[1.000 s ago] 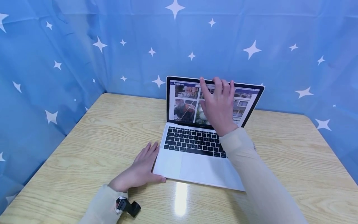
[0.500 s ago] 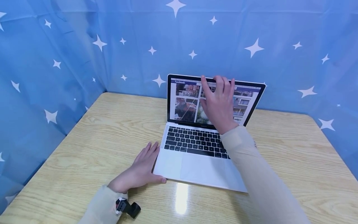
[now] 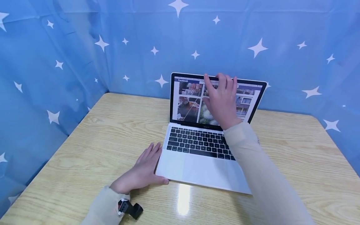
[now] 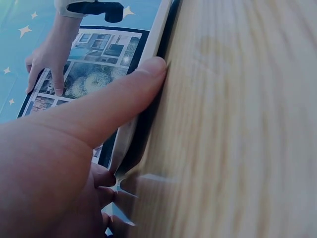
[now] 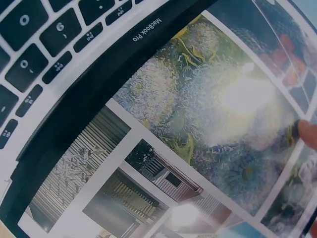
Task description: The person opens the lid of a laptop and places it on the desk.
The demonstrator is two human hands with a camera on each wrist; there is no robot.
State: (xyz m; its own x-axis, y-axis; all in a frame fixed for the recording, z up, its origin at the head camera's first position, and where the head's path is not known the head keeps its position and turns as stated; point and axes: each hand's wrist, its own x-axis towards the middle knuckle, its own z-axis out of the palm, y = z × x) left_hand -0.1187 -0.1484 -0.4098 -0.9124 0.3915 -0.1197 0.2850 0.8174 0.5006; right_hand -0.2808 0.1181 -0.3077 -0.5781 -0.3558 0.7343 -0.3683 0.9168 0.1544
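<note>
An open silver laptop (image 3: 202, 170) stands on the table, its lit screen (image 3: 188, 109) showing a Facebook page of photos. My right hand (image 3: 223, 106) is at the top middle of the lid, fingertips bent over the upper edge and thumb (image 5: 308, 133) against the display. At the laptop's front left corner rests my left hand (image 3: 140, 172), palm down on the wood. Its fingers lie extended beside the left side, and its thumb (image 4: 133, 91) touches the front edge. The right forearm covers part of the keyboard (image 3: 194, 140) and palm rest.
The wooden table (image 3: 84, 150) reaches out on both sides of the laptop. A blue curtain (image 3: 135, 28) with white stars hangs right behind and along the left. A small black wrist camera (image 3: 130, 209) is strapped over the left sleeve.
The lid has tilted slightly farther back, the right hand moving with its top edge. The left hand keeps its place at the laptop's corner; the whole view has shifted a little.
</note>
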